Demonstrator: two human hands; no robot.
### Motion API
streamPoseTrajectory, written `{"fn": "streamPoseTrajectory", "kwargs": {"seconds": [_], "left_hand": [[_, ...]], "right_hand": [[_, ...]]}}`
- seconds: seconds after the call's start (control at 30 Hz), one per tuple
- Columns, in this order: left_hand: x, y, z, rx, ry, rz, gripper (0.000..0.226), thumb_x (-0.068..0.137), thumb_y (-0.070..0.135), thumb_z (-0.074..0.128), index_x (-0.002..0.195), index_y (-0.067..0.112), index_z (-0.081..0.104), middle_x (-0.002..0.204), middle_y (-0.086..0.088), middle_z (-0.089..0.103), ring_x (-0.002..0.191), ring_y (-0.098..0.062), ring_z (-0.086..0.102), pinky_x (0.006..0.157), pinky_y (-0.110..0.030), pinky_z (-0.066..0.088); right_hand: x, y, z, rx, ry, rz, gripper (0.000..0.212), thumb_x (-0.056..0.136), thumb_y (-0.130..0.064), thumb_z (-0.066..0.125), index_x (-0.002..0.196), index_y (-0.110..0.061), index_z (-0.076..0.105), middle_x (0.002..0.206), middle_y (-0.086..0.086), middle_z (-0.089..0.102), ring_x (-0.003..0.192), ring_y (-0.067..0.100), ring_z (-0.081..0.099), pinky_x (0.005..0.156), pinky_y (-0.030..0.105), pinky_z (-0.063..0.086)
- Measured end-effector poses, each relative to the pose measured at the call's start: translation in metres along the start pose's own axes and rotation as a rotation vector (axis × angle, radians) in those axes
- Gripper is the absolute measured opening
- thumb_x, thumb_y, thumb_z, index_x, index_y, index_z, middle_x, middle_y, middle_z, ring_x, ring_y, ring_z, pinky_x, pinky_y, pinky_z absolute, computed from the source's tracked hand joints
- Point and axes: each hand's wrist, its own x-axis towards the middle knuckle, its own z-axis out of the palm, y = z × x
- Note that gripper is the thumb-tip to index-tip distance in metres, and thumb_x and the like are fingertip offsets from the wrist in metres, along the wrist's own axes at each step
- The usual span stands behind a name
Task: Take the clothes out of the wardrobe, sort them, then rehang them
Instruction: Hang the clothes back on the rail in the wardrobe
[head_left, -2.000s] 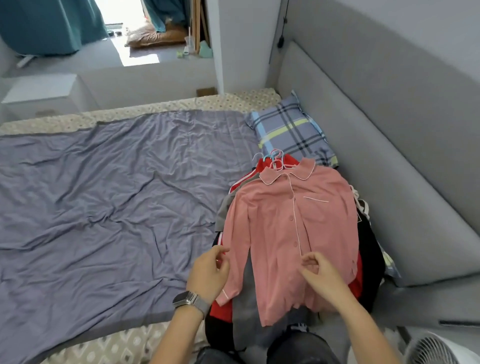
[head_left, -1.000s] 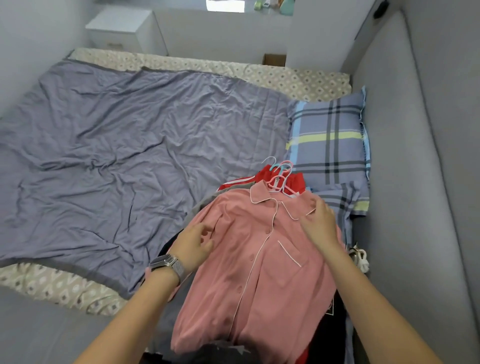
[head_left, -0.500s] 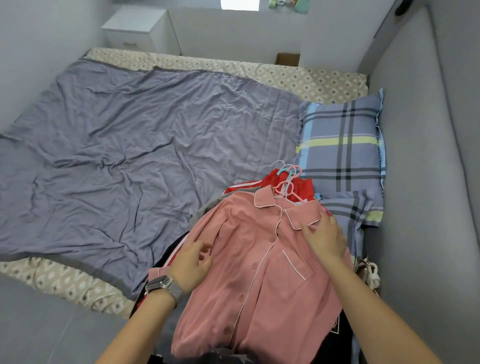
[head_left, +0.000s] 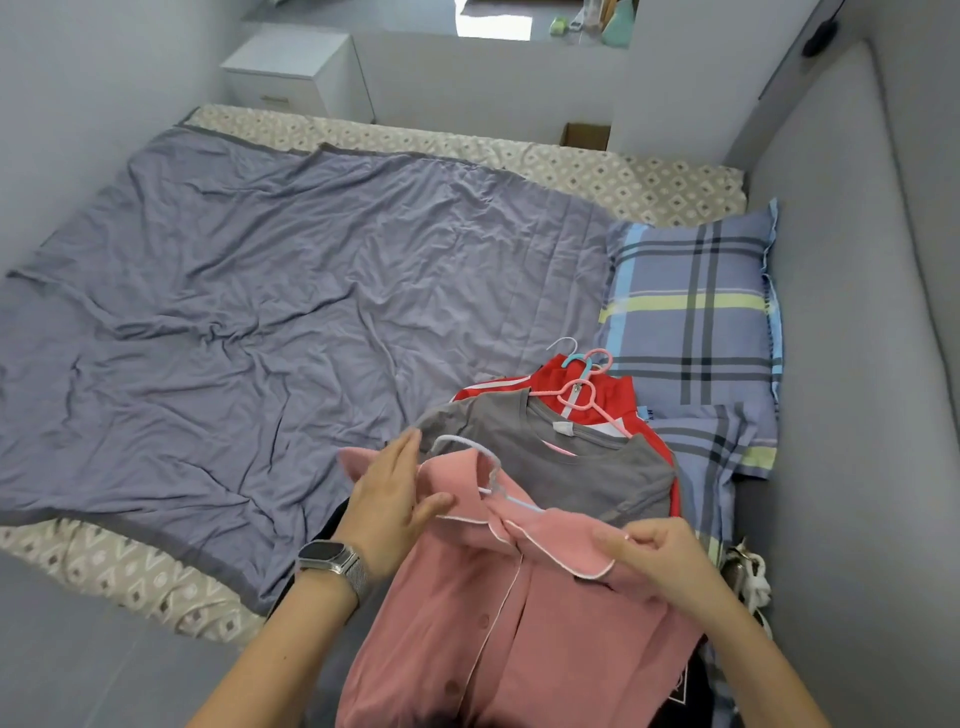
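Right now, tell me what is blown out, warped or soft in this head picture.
Head view: the bright window opening at the top is overexposed; wide-angle distortion bows the grey padded headboard; light is soft, shadows faint; the pink collared pyjama shirt looks slightly soft.

Left hand (head_left: 387, 506) flat, right hand (head_left: 662, 553) pinching.
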Motion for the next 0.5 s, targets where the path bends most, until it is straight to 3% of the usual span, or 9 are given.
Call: {"fn": "streamPoseTrajectory", "kwargs": {"seconds": [0.07, 0.1, 0.17, 0.23, 0.3, 0.4, 0.5], "left_hand": [[0.002, 0.005, -0.003, 0.075, -0.047, 0.058, 0.079, 0.073, 0.071, 0.022, 0.143, 0.034, 0.028, 0.147, 0.011, 0.031, 0.14, -0.011, 0.016, 0.111, -0.041, 0.017], [0.003, 0.008, -0.004, 0.092, -0.049, 0.085, 0.07, 0.071, 0.071, 0.02, 0.133, 0.042, 0.038, 0.133, 0.018, 0.044, 0.133, -0.01, 0.025, 0.104, -0.042, 0.019], [0.006, 0.014, -0.007, 0.11, 0.005, 0.126, 0.054, 0.072, 0.073, 0.023, 0.106, 0.045, 0.053, 0.094, 0.021, 0.054, 0.105, -0.007, 0.04, 0.084, -0.037, 0.02], [0.009, 0.016, -0.005, 0.086, 0.058, 0.127, 0.045, 0.071, 0.074, 0.028, 0.086, 0.042, 0.056, 0.074, 0.02, 0.053, 0.084, -0.006, 0.038, 0.077, -0.036, 0.023], [0.011, 0.01, -0.001, 0.044, 0.054, 0.093, 0.044, 0.071, 0.074, 0.031, 0.073, 0.037, 0.055, 0.066, 0.019, 0.055, 0.075, -0.006, 0.034, 0.081, -0.041, 0.033], [0.008, 0.004, 0.002, 0.063, 0.017, -0.027, 0.061, 0.067, 0.077, 0.027, 0.077, 0.027, 0.061, 0.063, 0.015, 0.058, 0.076, -0.008, 0.037, 0.083, -0.044, 0.037], [0.002, 0.005, -0.002, 0.097, 0.022, -0.121, 0.075, 0.061, 0.079, 0.018, 0.083, 0.024, 0.065, 0.063, 0.012, 0.055, 0.084, -0.012, 0.043, 0.076, -0.036, 0.03]], "right_hand": [[-0.006, -0.001, -0.007, 0.088, -0.067, 0.012, 0.064, 0.07, -0.051, 0.078, 0.048, -0.003, 0.041, 0.053, 0.005, 0.03, 0.05, 0.016, 0.03, 0.044, 0.024, 0.024], [-0.007, -0.002, -0.011, 0.113, -0.072, 0.012, 0.066, 0.068, -0.054, 0.076, 0.048, 0.0, 0.043, 0.052, 0.005, 0.032, 0.051, 0.017, 0.031, 0.045, 0.024, 0.025], [-0.01, -0.006, -0.015, 0.152, -0.047, 0.003, 0.059, 0.072, -0.049, 0.077, 0.045, -0.005, 0.048, 0.05, 0.003, 0.038, 0.05, 0.015, 0.036, 0.048, 0.02, 0.028], [-0.011, -0.011, -0.015, 0.181, 0.002, -0.002, 0.036, 0.074, -0.033, 0.075, 0.049, -0.009, 0.062, 0.052, 0.0, 0.055, 0.052, 0.008, 0.05, 0.053, 0.016, 0.039], [-0.009, -0.015, -0.013, 0.186, 0.051, -0.002, 0.019, 0.076, -0.02, 0.074, 0.063, -0.008, 0.071, 0.06, -0.001, 0.066, 0.057, 0.004, 0.058, 0.059, 0.012, 0.045], [0.002, -0.021, -0.012, 0.16, 0.14, 0.02, 0.008, 0.076, -0.014, 0.077, 0.079, -0.008, 0.073, 0.071, 0.007, 0.069, 0.064, 0.007, 0.061, 0.065, 0.012, 0.046], [0.034, -0.025, -0.02, 0.116, 0.204, 0.065, 0.031, 0.07, -0.016, 0.083, 0.098, -0.014, 0.07, 0.091, 0.002, 0.069, 0.073, 0.003, 0.064, 0.067, 0.012, 0.05]]}}
